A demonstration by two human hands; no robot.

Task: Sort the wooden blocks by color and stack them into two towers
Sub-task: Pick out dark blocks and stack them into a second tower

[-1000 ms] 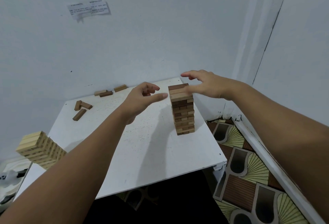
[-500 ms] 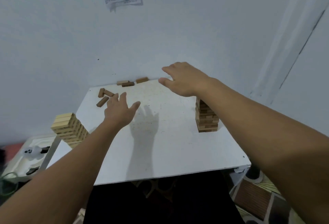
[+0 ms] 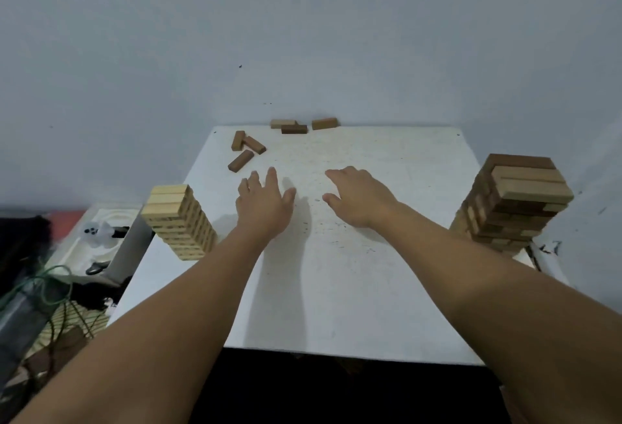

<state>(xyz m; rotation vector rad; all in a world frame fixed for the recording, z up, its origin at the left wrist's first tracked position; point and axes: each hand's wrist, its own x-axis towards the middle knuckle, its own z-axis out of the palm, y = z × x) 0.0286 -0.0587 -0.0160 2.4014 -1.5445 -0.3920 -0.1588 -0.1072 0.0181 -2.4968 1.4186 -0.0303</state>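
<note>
Your left hand (image 3: 264,203) and right hand (image 3: 358,196) have left the dark tower (image 3: 511,203) and now reach, fingers spread and empty, over the worktop (image 3: 353,289) toward the loose blocks (image 3: 247,151) at its far edge; the light tower (image 3: 178,220) stands left.

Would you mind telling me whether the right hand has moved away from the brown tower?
Yes: the right hand left the brown tower top, going left toward mid-table.

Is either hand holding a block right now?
No, the left hand and right hand hover open above the white table, fingers spread, gripping nothing.
</note>
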